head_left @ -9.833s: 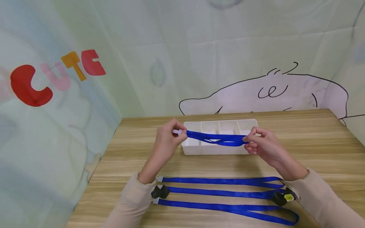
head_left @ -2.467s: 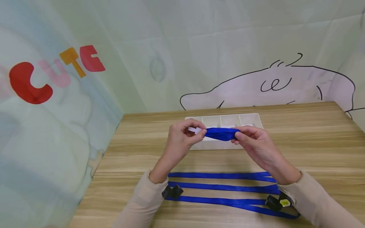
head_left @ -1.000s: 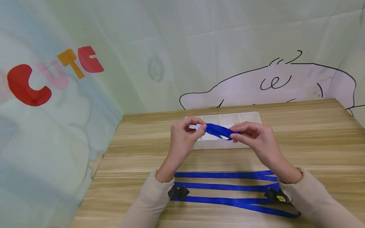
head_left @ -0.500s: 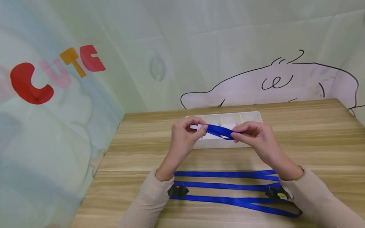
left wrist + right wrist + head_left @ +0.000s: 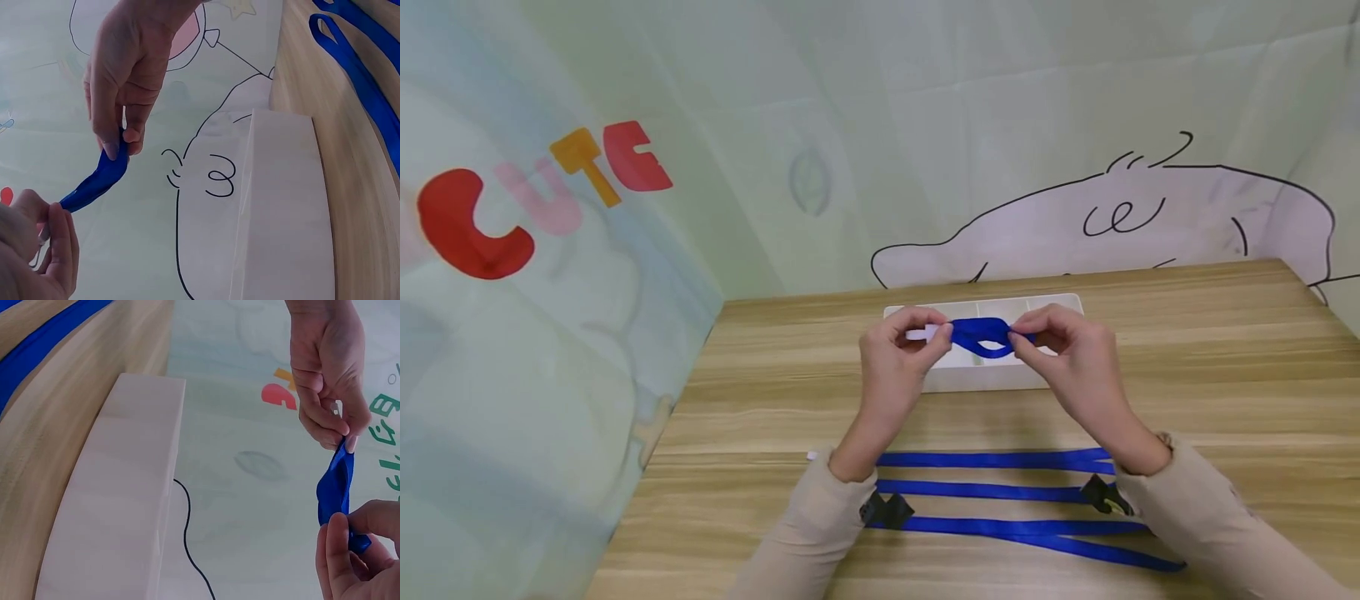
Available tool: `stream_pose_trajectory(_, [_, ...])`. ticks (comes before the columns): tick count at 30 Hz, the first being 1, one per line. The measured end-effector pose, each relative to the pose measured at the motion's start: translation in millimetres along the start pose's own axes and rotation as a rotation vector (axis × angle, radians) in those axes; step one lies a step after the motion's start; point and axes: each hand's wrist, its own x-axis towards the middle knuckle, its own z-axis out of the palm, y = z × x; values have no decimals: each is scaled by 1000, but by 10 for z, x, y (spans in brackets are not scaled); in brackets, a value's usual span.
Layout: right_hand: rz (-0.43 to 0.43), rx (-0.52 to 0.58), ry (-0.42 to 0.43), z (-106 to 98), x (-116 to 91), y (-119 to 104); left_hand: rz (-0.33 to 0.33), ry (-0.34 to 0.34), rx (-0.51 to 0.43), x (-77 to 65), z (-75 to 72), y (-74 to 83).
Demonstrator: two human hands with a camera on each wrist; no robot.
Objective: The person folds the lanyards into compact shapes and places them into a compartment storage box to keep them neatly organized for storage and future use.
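Observation:
Above the white box, a blue lanyard [image 5: 976,327] is folded into a short bundle, stretched between my two hands. My left hand [image 5: 891,358] pinches its left end by the pale plastic clip [image 5: 917,334], part of which sticks out behind the fingers. The right hand [image 5: 1078,358] pinches the other end between thumb and fingers. A small loop of strap sags open between them. In the right wrist view, a short blue end [image 5: 360,543] pokes out past the right fingers. The left wrist view shows the strap [image 5: 100,181] bunched and slightly curved.
A white divided box [image 5: 985,381] stands behind and below the hands on the wooden table [image 5: 775,375]. Nearer me, three blue lanyards lie lengthwise: a far one [image 5: 992,460], a middle one [image 5: 977,490] and a near one [image 5: 985,527], partly covered by my forearms.
The held lanyard was a longer, looser span; it is now folded much shorter. My hands have come closer together, the left one moving right. Lately a loop has opened under the bundle.

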Motion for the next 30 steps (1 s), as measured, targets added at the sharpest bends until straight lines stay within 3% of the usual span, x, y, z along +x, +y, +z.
stream_pose_trajectory(8, [-25,-40,36,55,27,-27,65,57,23,-21,82,7])
stream_pose_trajectory(22, [-40,-39,34,125,44,-59,318,6,234,-84,201,23])
stream_pose_trajectory(26, [-38,-20,37,140,52,-73,362,-7,271,-85,231,24])
stream_pose_trajectory(30, [-38,9,35,167,61,-93,374,-16,251,-76,257,23])
